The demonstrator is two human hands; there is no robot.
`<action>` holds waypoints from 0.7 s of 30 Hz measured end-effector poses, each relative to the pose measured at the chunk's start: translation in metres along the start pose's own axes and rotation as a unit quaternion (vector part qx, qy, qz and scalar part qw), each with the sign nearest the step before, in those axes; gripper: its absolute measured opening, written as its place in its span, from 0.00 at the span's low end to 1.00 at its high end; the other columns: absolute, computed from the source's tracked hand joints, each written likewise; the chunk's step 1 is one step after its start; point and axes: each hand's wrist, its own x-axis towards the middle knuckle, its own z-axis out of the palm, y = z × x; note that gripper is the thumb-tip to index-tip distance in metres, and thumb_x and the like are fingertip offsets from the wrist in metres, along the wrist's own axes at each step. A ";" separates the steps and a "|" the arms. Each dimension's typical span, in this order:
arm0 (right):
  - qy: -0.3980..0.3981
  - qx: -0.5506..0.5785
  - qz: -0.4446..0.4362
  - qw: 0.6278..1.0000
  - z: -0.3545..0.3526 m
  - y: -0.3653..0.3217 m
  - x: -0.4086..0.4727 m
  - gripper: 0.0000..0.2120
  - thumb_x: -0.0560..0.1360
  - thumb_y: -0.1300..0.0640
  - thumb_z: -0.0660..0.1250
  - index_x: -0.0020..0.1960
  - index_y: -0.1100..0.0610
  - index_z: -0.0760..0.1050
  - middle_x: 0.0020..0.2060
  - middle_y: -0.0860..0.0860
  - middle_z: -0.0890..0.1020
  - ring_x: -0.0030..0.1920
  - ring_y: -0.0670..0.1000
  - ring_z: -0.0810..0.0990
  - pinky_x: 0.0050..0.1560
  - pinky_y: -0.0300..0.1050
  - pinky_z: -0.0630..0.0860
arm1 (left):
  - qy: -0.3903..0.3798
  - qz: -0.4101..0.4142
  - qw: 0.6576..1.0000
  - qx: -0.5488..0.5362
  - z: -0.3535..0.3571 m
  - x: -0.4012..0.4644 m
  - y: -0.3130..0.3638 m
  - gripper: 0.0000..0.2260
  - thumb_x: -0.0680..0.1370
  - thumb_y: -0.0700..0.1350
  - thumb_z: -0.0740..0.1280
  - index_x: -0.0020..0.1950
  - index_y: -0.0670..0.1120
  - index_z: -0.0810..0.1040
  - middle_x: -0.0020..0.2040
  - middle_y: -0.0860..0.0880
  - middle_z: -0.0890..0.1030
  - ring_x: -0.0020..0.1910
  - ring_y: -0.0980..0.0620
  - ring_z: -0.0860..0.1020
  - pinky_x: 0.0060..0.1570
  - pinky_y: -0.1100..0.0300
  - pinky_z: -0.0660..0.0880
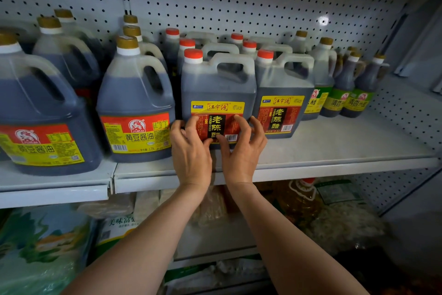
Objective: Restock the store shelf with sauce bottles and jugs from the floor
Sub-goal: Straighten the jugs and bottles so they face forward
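Hands — left hand [190,148], right hand [241,148] — fingers curled, gripping vinegar jug [217,89]

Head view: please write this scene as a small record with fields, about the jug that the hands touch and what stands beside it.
jug touched: red-capped vinegar jug, upright at the shelf's front
left hand: fingers on the jug's lower label
right hand: fingers on the same label
right neighbour: second red-capped jug, same label
left neighbour: gold-capped soy sauce jug
far right: green-labelled bottles
shelf: bare at the right front
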 end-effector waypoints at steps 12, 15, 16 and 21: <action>-0.012 -0.007 0.015 1.000 0.009 0.004 0.014 0.26 0.76 0.50 0.74 0.70 0.45 0.68 0.73 0.53 0.67 0.71 0.55 0.64 0.68 0.46 0.66 | -0.002 0.013 0.999 0.043 0.007 0.003 0.003 0.29 0.76 0.48 0.73 0.74 0.45 0.68 0.68 0.38 0.68 0.55 0.49 0.70 0.47 0.53 0.80; -0.033 -0.005 0.012 0.999 0.010 0.006 0.015 0.27 0.77 0.51 0.73 0.73 0.45 0.69 0.75 0.53 0.65 0.74 0.55 0.62 0.70 0.48 0.66 | -0.012 0.011 0.999 0.047 0.008 0.005 0.003 0.27 0.80 0.54 0.67 0.76 0.46 0.65 0.69 0.39 0.66 0.55 0.48 0.73 0.46 0.53 0.80; -0.040 -0.002 0.009 0.999 0.010 0.007 0.015 0.27 0.77 0.52 0.73 0.74 0.45 0.68 0.76 0.53 0.64 0.75 0.56 0.62 0.70 0.49 0.66 | -0.014 0.011 0.999 0.050 0.008 0.005 0.003 0.27 0.80 0.55 0.65 0.76 0.46 0.64 0.70 0.39 0.65 0.55 0.47 0.73 0.46 0.53 0.80; -0.045 0.019 -0.007 0.999 0.011 0.015 0.014 0.27 0.79 0.51 0.71 0.76 0.43 0.67 0.75 0.52 0.63 0.74 0.56 0.65 0.70 0.56 0.73 | -0.021 0.005 0.998 0.052 0.009 0.004 0.002 0.27 0.81 0.56 0.64 0.77 0.47 0.62 0.70 0.39 0.64 0.55 0.47 0.73 0.46 0.53 0.80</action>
